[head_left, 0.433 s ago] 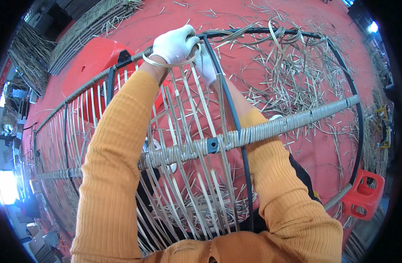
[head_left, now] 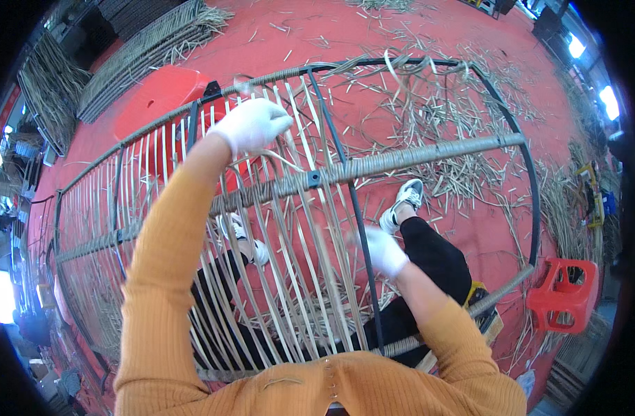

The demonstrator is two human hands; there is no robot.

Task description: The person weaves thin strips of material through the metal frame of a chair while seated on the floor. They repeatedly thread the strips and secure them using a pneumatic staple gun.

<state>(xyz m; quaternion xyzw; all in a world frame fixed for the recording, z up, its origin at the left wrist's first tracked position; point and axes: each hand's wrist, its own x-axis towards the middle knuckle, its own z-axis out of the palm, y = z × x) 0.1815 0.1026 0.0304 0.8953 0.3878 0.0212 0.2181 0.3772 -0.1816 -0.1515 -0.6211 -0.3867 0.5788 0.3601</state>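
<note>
Both my hands wear white gloves. My left hand (head_left: pixel 251 125) is over the upper section of a dark metal frame (head_left: pixel 331 126), just below its far rail, with fingers curled closed. Beneath it a pale rattan strip (head_left: pixel 283 161) curves toward the wrapped middle bar; whether the fingers grip it is hidden. My right hand (head_left: pixel 383 251) is lower, beside a dark crossbar of the frame, its fingertips drawn together and blurred. Anything between them is too smeared to name. Rows of rattan strips (head_left: pixel 290 277) run across the frame's left half, over the wrapped middle bar (head_left: pixel 414 158).
Cut rattan scraps (head_left: pixel 435 132) litter the red floor (head_left: pixel 290 38). A red plastic stool (head_left: pixel 563 295) stands at right, another red seat (head_left: pixel 158 97) behind the frame at left. Loose strips hang on the far rail. Bundled stalks (head_left: pixel 47 97) lie far left. My legs show beneath the frame.
My right hand has moved from the far rail down toward me, below the middle bar. My left hand has come slightly nearer and left. The frame appears shifted in view.
</note>
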